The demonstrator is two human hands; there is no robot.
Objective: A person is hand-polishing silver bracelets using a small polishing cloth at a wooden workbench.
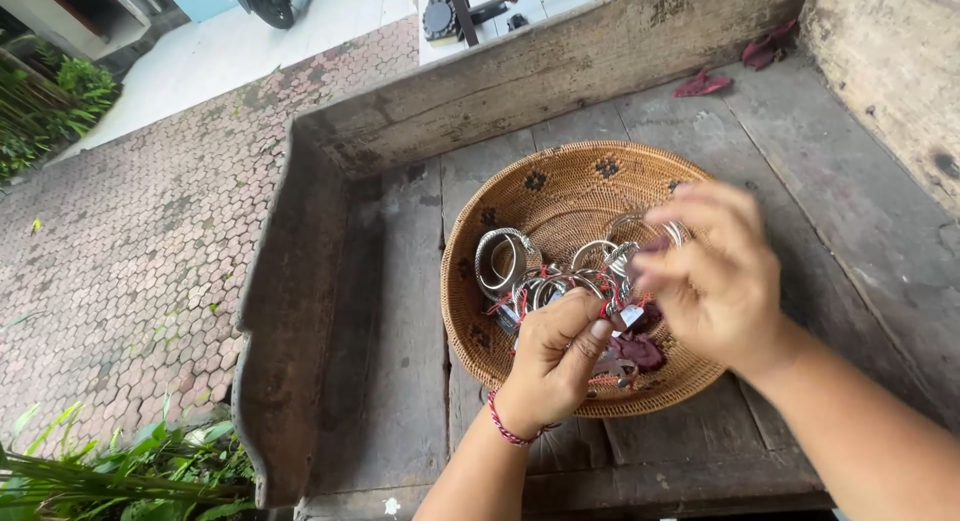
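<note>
Woven rattan basket [560, 186], round and shallow with dark flower motifs around its wall, sat on a weathered wooden tray-table [400, 311] with raised plank sides. All positions below are relative to the basket.

Inside it, toward the centre and near side: a tangled pile of silver bangles [575, 271], several with red string and small tags. One wide silver cuff [500, 259] lay at the left of the pile, apart from both hands. Dark maroon pieces [640, 351] lay at the near-right of the basket floor, partly hidden under the hands; could not tell what they were.

Left hand [555, 356] came in over the near rim, fingers curled and pinched on a bangle with red string at the near edge of the pile. Thumb pressed against the forefinger, so the grip was narrow and closed on the jewellery. A red braided wristband [505, 426] was on that wrist, just outside the near rim.

Right hand [715, 281] was over the right half of the basket, motion-blurred. Fingers bent inward toward the pile and appeared to touch the bangles at the right side; could not tell whether they actually clamped one.

Outside the basket: two red fabric scraps [735, 66] lay on the table boards at the far right, well apart from it. Beyond the table's left wall, a hexagon-paved courtyard [130, 231]. Green plants [130, 471] stood at the near left, below the table corner.
</note>
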